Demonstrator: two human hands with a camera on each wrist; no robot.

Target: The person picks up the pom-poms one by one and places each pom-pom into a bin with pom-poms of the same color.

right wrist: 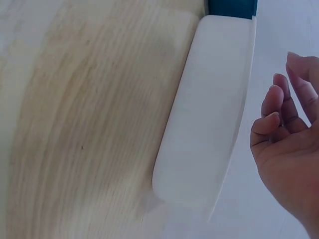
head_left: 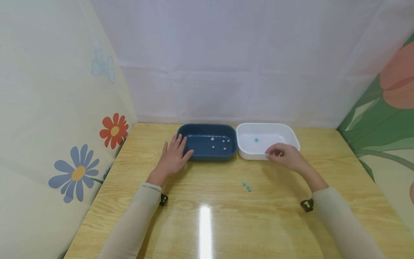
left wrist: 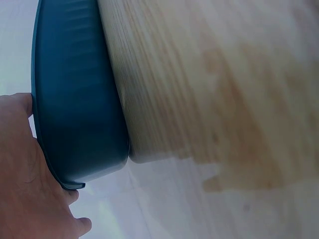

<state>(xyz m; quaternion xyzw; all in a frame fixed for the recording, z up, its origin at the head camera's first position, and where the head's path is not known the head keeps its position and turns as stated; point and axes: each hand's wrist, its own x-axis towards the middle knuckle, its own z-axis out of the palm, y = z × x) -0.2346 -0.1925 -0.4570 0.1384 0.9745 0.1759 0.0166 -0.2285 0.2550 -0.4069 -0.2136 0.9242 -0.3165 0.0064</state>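
My left hand rests with spread, fairly straight fingers on the left end of a dark blue tray; the left wrist view shows the fingers along the rim of this tray. Over the front rim of a white tray, my right hand pinches a small turquoise bead between thumb and finger. From the right wrist, the hand appears beyond the white tray's wall, the bead hidden. One turquoise bead lies inside the white tray. Several pink beads lie in the blue one.
Three turquoise beads lie on the wooden table in front of the white tray. Both trays stand side by side near a white backdrop. Flower-patterned panels flank the table.
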